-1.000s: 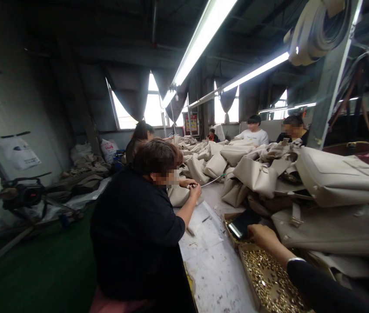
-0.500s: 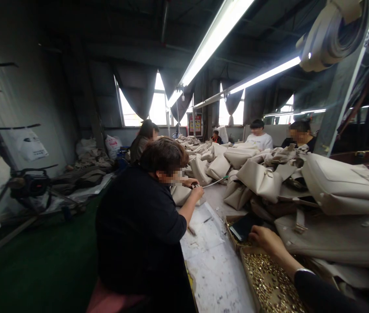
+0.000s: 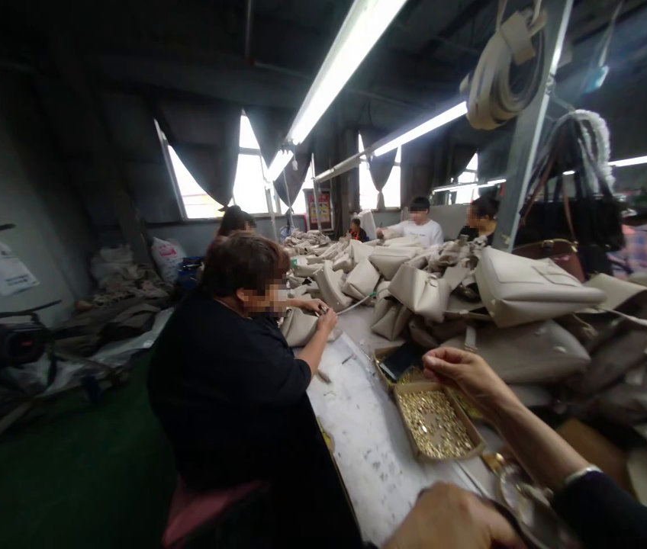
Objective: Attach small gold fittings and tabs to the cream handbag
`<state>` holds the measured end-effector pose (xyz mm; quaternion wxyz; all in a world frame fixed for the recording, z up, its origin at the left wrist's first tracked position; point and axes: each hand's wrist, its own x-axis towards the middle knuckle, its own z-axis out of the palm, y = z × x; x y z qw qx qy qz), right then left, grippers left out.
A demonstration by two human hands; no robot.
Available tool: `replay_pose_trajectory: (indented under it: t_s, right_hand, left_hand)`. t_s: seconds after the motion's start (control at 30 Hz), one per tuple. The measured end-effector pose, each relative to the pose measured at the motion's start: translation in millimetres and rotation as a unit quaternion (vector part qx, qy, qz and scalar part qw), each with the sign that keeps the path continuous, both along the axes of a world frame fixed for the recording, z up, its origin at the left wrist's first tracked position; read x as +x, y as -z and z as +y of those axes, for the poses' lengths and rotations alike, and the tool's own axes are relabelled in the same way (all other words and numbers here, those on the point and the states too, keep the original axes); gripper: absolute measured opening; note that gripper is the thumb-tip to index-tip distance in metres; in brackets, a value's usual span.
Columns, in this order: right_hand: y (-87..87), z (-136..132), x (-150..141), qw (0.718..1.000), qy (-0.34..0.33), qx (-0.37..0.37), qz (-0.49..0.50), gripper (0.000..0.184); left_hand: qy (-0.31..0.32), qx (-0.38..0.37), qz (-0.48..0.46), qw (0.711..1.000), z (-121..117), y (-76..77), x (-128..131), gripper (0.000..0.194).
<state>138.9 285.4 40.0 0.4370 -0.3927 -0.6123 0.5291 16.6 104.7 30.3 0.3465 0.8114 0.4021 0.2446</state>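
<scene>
My right hand reaches from the lower right, thumb and fingertips pinched together. Whatever is between the fingertips is too small to make out. It hovers at the far edge of a shallow cardboard box filled with small gold-coloured metal fittings. Close to the fingertips, a dark phone-like slab lies in a second box behind. My left hand enters at the bottom edge, smeared by motion, its fingers not clear. A dark curved band is beside it, and I cannot tell whether the hand holds it.
Beige handbags are heaped along the right and far side of the white-topped table. A co-worker in black sits close on the left, both hands at a bag. Other people are farther back. A metal post rises at the right.
The view has swung right and down. My right hand has lifted from the fittings boxes, its fingertips now pinched. My left hand has come into view at the bottom.
</scene>
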Motion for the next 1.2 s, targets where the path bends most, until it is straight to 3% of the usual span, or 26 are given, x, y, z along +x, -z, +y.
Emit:
replay_pose_trajectory:
  t_s: [0.1, 0.27, 0.47, 0.7, 0.83, 1.07, 1.2]
  right_hand:
    - [-13.9, -46, 23, 0.998, 0.037, -0.019, 0.050, 0.058]
    - [-23.3, -117, 53, 0.991, 0.052, 0.005, 0.123, 0.043]
    - [1.0, -175, 68, 0.979, 0.102, -0.005, 0.174, 0.037]
    - [38.5, -210, 73, 0.968, 0.152, 0.049, 0.196, 0.025]
    - [53.1, -220, 75, 0.961, 0.187, 0.047, 0.198, 0.019]
    - [55.9, -217, 72, 0.953, 0.193, 0.155, 0.175, 0.010]
    - [55.2, -216, 69, 0.952, 0.184, 0.162, 0.185, 0.006]
  left_hand:
    - [0.010, -0.041, -0.005, 0.999, 5, 6.1, 2, 0.015]
    - [-0.054, -0.061, -0.050, 0.995, 10, 10.2, 4, 0.021]
    - [-0.105, -0.064, -0.078, 0.989, -1, -1.0, 8, 0.018]
    - [-0.168, -0.070, -0.114, 0.977, -24, -21.9, 18, 0.020]
    - [-0.195, -0.047, -0.111, 0.973, -33, -22.9, 30, 0.018]
    - [-0.206, 0.017, -0.086, 0.975, -35, -16.2, 43, 0.017]
    - [-0.205, 0.041, -0.087, 0.974, -36, -14.9, 41, 0.019]
